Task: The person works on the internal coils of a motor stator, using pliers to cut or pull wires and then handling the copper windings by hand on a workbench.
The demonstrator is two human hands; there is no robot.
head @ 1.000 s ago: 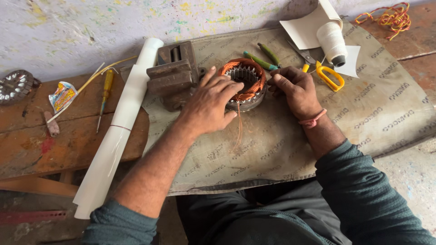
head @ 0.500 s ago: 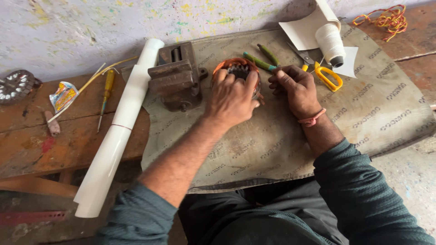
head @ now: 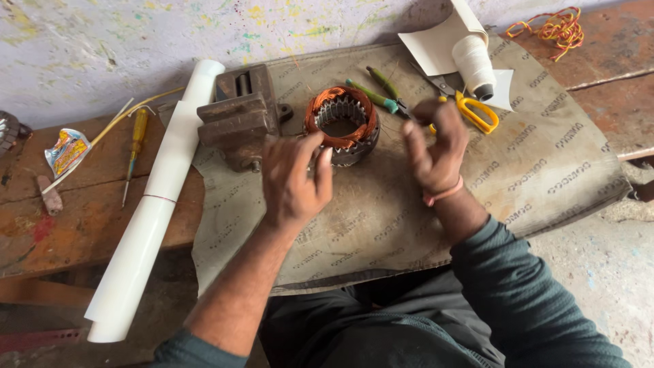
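Stator [head: 342, 126]: a ring of stacked steel plates with copper windings bunched round its top edge, lay flat, bore upward, on the grey sheet [head: 545, 177] that covered the tabletop [head: 88, 218]. It sat just right of the rusty bench vise [head: 238, 116] and left of the green-handled pliers [head: 375, 94].

Left hand [head: 293, 180]: hovered just in front of the stator, fingers loosely curled, thumb and forefinger parted beside the near rim. Grip part spread, closed on nothing I could make out; whether a fingertip touched the ring, I could not tell.

Right hand [head: 436, 146]: raised to the right of the stator, apart from it, fingers bent and spread. A fine wire or thread may have run between the fingers, but it was too thin to be sure.

Handling, as a judgement: the steel core looked heavy and rigid for its size, safe to take by the outer laminations with both hands. The copper coils looked soft and easily nicked, their enamel fragile, so poor places to squeeze.

Nearby: yellow-handled scissors [head: 470, 109], a spool of white thread [head: 473, 65], a long white paper roll [head: 153, 204], a yellow screwdriver [head: 136, 146], a tangle of orange cord [head: 548, 26].
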